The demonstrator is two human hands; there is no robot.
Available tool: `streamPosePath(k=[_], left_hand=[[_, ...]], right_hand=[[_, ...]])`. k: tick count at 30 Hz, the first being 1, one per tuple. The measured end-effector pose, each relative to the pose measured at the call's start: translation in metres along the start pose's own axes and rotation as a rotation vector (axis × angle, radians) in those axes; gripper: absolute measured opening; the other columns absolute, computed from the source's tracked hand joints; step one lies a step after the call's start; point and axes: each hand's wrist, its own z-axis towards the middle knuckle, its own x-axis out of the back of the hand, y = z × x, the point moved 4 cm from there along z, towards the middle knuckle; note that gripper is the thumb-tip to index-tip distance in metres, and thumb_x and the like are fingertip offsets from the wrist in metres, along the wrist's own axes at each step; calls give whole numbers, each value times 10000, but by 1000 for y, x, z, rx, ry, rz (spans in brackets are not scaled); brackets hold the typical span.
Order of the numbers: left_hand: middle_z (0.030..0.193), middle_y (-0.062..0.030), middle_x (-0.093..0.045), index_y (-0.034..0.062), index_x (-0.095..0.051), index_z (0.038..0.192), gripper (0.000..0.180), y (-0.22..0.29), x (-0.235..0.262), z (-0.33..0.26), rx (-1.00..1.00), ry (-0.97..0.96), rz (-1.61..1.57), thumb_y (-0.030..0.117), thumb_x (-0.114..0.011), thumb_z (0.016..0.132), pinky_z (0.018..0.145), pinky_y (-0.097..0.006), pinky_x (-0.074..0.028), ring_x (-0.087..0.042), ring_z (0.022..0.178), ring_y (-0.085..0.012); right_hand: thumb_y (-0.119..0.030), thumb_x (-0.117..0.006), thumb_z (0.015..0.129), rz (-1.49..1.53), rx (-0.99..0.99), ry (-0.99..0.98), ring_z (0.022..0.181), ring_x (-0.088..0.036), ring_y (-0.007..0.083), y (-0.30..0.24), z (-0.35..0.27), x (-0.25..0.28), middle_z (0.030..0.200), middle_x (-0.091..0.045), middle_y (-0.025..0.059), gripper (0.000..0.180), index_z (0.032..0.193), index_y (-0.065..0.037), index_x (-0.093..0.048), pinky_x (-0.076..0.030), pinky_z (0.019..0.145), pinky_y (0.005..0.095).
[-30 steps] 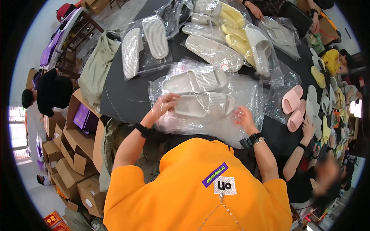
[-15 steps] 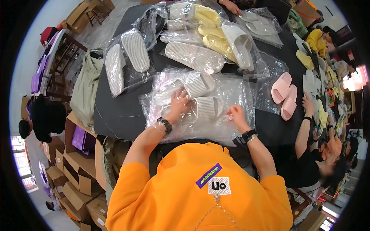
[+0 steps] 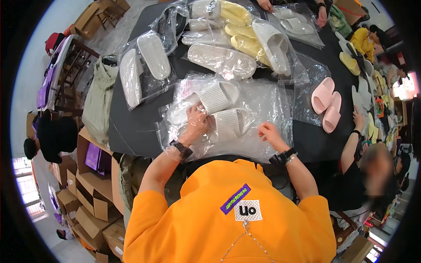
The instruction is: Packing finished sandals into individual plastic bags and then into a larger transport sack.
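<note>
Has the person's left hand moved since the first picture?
Yes. Judged against the pink slippers, the left hand has shifted to the right, now close beside the strap of the nearest white slipper.

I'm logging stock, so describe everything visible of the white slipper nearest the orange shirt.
The white slipper has a ribbed strap and looks like moulded plastic. It lies sole-down, toe rightward, amid clear plastic bags, beside a matching slipper. The left hand hides part of its heel half; whether it's bagged is unclear.
</note>
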Motion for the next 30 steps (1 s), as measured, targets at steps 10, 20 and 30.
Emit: streamPosePath(k=[10,20,30], left_hand=[[1230,-33,-512,177,-594,1092,444,-34,1,-62,-93,-67,99,223,-646,653,939,-473,-262,-370,1206,-277],[1152,-52,-547,143,-600,1054,352,25,7,-20,-191,-13,-73,179,-594,704,970,-492,-259,-387,1172,-312],[1172,-80,-539,124,-572,1105,408,-63,7,-84,38,-48,125,137,-592,697,943,-480,-283,-409,1168,-310]], right_hand=[[-237,-568,858,9,-10,125,662,-534,71,59,-65,19,712,-567,-12,183,805,-62,-554,-420,525,216],[-337,-510,897,75,-58,103,639,-542,91,27,-19,14,747,-567,8,268,935,-77,-562,-413,511,221],[-342,-468,918,233,-78,315,505,-505,77,60,-34,27,609,-511,-9,277,810,-96,-536,-393,443,212]])
